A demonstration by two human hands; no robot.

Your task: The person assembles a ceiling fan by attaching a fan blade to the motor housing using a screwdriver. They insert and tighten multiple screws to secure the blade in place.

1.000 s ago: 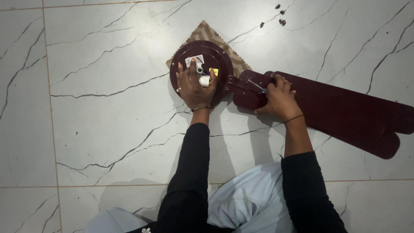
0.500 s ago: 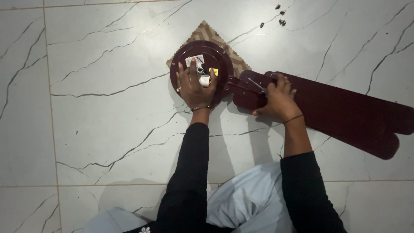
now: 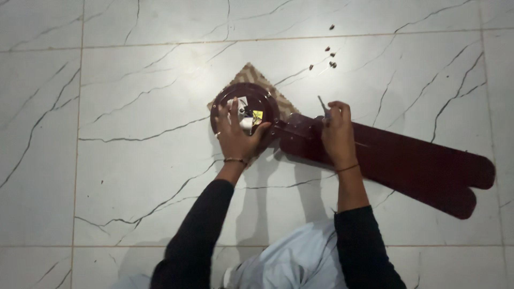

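A dark maroon ceiling fan lies on the white marble floor. Its round motor housing point(image 3: 263, 103) rests on a brown patterned mat point(image 3: 251, 74). My left hand point(image 3: 235, 136) presses flat on the housing, fingers spread over its white and yellow centre. A long maroon blade point(image 3: 417, 163) stretches right from the housing. My right hand point(image 3: 336, 132) sits on the blade's inner end and grips a thin metal tool point(image 3: 322, 106), likely a screwdriver, pointing up from the fist.
Several small dark screws point(image 3: 327, 55) lie scattered on the tiles beyond the fan. Pale blue cloth on my lap point(image 3: 292, 262) fills the bottom middle. Grout lines and dark veins cross the floor.
My right hand has lifted slightly and shifted on the blade's inner end, and the thin tool now shows above it. My left hand stays on the housing.
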